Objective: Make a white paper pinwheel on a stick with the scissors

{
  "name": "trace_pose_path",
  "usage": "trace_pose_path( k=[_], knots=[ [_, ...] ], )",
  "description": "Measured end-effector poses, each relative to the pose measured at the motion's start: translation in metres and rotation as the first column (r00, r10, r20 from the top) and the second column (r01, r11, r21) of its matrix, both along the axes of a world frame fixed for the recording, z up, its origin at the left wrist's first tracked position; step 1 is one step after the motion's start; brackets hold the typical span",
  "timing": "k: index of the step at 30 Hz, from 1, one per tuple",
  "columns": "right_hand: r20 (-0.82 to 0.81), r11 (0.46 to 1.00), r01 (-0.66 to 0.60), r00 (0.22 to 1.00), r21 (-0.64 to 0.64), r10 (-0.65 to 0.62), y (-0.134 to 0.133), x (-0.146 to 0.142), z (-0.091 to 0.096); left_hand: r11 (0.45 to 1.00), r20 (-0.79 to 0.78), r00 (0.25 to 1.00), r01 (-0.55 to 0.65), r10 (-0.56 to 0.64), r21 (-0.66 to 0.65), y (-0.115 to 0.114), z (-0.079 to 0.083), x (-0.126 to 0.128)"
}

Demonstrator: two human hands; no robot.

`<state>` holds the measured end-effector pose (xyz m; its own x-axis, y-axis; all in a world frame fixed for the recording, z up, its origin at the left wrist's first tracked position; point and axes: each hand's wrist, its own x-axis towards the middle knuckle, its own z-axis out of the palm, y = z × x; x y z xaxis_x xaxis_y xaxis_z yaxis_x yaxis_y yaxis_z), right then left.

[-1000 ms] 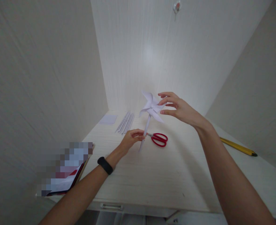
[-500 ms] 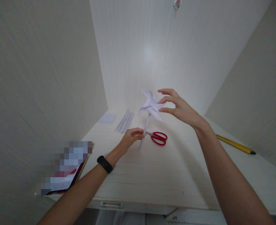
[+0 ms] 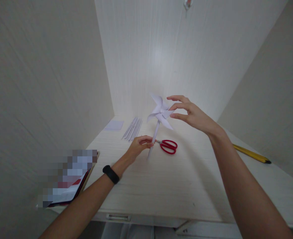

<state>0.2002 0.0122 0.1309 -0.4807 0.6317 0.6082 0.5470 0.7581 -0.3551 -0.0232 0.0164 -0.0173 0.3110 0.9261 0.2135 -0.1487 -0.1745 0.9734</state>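
We steady the pinwheel (image 3: 160, 112), left hand (image 3: 138, 146) pinching the stick (image 3: 155, 132) below it, right hand (image 3: 195, 116) (grip unclear) apparently adjusting a blade (image 3: 167, 114), which calls for lightness.

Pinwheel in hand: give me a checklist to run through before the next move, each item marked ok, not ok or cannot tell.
1. Left hand has a closed grip on the stick: ok.
2. Pinwheel sits at the stick's upper end: ok.
3. Right hand is off the blades: cannot tell; finger and thumb are right at one blade, contact unclear.
4. Centre fastening is secure: cannot tell; too small to judge.
5. Red-handled scissors are shut: cannot tell; the left hand hides their tips.
6. Loose sticks lie apart from both hands: ok, on the table beyond the left hand.
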Motion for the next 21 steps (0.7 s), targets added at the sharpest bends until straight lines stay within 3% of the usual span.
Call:
trace_pose_path(
  k=[5, 9, 14, 21],
  knots=[
    [-0.033, 1.000, -0.001, 0.999, 0.011, 0.001, -0.007, 0.001, 0.002, 1.000, 0.002, 1.000, 0.000, 0.000, 0.016, 0.000, 0.001, 0.000],
    [-0.171, 0.995, 0.084, 0.982, 0.046, -0.075, -0.016, 0.000, -0.004, 1.000, 0.003, 1.000, -0.013, 0.013, 0.020, 0.000, 0.001, 0.001],
    [-0.308, 0.958, 0.250, 0.931, 0.143, -0.197, -0.022, -0.009, -0.030, 1.000, 0.021, 1.000, -0.017, 0.018, -0.007, 0.001, -0.002, 0.002],
    [-0.257, 0.940, 0.279, 0.940, 0.199, -0.224, -0.021, -0.035, -0.062, 0.999, 0.045, 0.999, 0.012, -0.010, -0.038, 0.000, -0.002, 0.003]
  ],
)
